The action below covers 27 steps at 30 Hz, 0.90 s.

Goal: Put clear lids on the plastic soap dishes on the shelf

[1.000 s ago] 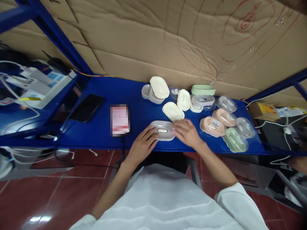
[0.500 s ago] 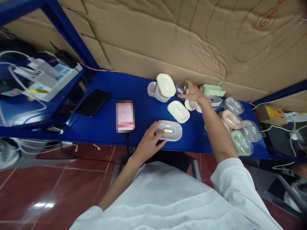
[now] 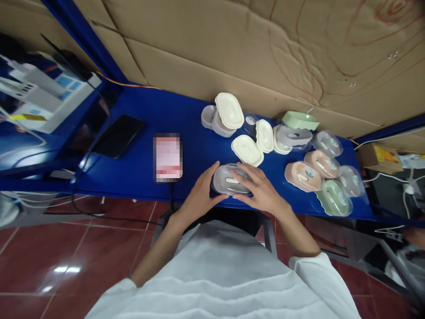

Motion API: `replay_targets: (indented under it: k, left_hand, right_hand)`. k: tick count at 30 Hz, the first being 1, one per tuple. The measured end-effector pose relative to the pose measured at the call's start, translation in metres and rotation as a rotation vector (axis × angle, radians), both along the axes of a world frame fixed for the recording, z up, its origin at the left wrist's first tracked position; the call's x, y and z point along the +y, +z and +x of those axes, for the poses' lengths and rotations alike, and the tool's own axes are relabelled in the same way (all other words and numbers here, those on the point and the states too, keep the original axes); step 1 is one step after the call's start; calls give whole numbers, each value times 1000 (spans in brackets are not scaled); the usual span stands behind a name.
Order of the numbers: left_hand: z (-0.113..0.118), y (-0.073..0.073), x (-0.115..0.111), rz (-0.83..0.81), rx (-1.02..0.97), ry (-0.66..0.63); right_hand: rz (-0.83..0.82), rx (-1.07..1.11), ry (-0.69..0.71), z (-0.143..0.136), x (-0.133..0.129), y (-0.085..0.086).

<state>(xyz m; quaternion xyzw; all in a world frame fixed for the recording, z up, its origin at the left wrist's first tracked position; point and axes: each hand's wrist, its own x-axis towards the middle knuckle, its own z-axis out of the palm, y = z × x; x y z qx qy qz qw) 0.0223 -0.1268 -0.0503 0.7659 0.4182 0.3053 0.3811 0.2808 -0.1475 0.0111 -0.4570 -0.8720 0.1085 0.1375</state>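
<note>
At the front edge of the blue table lies a grey oval soap box (image 3: 223, 189) with a clear plastic lid (image 3: 228, 171) over it. My left hand (image 3: 201, 189) curls round the box's left side, thumb at the near edge and fingers at the far edge. Around the right end of the lid, my right hand (image 3: 259, 185) is closed with fingers on top and thumb in front. Whether the lid is fully seated cannot be seen. Just beyond are a cream tray (image 3: 247, 150) and another upright cream piece (image 3: 264, 136).
Several lidded boxes, including a pink one (image 3: 303, 176) and a green one (image 3: 334, 198), sit at the right. Behind are a green tray (image 3: 300, 120) and a cream piece (image 3: 229, 110) on grey trays. A pixelated device (image 3: 168, 157) and black phone (image 3: 119, 136) lie left.
My right hand has come back from the rear of the table to the grey soap box. A clear lid now covers the box. My left hand stays at its left side.
</note>
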Motion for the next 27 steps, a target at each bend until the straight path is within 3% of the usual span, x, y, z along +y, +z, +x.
replay_targets:
  k: [4, 13, 22, 27]
  left_hand:
    - [-3, -1, 2, -19, 16, -14]
    - [-7, 5, 2, -26, 92, -31]
    - [-8, 4, 0, -17, 96, -44]
    - [-9, 8, 3, -15, 124, -75]
  right_hand:
    - [63, -89, 11, -14, -5, -16]
    - [124, -198, 58, -16, -1, -8]
    - [184, -158, 19, -19, -11, -31]
    - [187, -175, 48, -17, -11, -25]
